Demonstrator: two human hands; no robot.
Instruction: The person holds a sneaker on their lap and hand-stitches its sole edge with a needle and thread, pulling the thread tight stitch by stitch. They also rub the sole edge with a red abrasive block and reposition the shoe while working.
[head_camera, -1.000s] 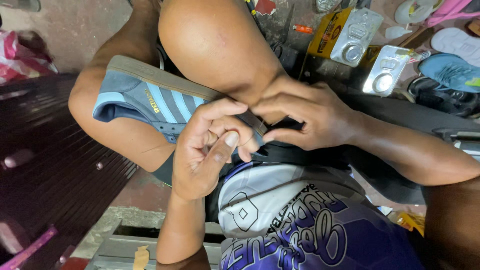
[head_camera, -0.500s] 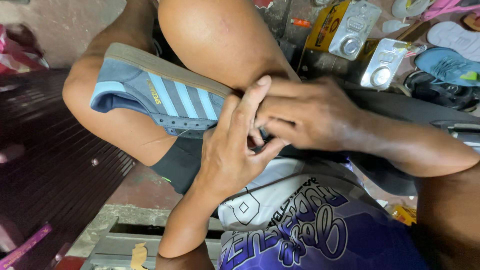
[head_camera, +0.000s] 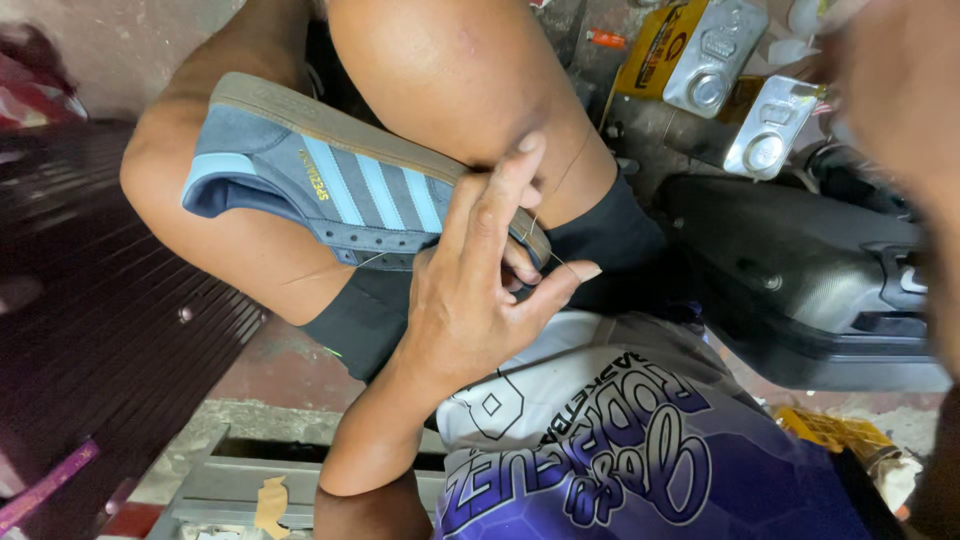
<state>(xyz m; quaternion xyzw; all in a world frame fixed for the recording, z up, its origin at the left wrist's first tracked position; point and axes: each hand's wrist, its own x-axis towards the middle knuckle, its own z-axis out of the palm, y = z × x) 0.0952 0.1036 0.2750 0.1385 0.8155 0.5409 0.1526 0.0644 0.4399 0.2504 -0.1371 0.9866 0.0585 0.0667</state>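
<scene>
So the left hand (head_camera: 470, 310) pinches the thin thread (head_camera: 545, 215) tight by the blue shoe (head_camera: 340, 185) wedged btwn the knees, right hand (head_camera: 900, 130) blurry, can't tell its grip, so best pull slow & straight.

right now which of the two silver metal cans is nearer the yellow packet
The upper silver can, lying right against the yellow packet. The other silver can sits lower and further right, nearer the black casing.
</scene>
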